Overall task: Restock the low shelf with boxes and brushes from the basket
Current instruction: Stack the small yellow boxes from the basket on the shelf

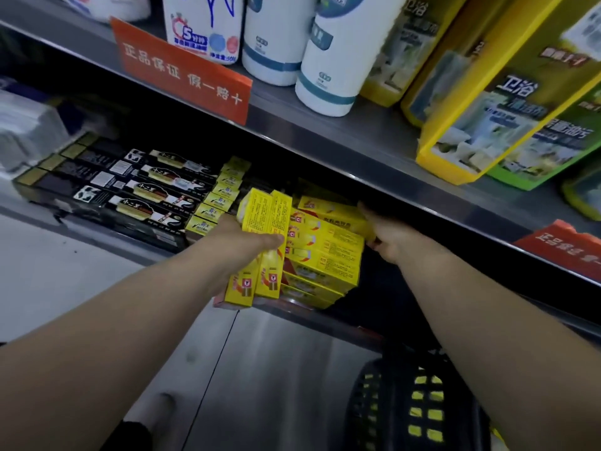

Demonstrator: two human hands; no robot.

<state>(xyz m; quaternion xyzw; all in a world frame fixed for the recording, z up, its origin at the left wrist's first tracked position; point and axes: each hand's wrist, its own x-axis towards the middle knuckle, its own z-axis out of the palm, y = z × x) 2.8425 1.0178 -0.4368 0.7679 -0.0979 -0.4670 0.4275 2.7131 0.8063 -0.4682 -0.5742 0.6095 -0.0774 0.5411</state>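
My left hand [242, 245] grips two long yellow boxes [265, 242] held on edge, at the left side of a stack of the same yellow boxes [325, 255] on the low shelf [309, 315]. My right hand [388, 239] reaches under the upper shelf and rests against the right side of that stack; its fingertips are hidden behind the boxes. The black basket [393, 405] stands on the floor at the lower right, with yellow items showing through its mesh.
Black boxes [130, 190] and small yellow packs [218, 200] lie in rows to the left on the low shelf. The upper shelf [357, 138] overhangs closely, carrying white bottles [338, 53], yellow refill bags [507, 92] and an orange sign [182, 70]. Grey floor lies below.
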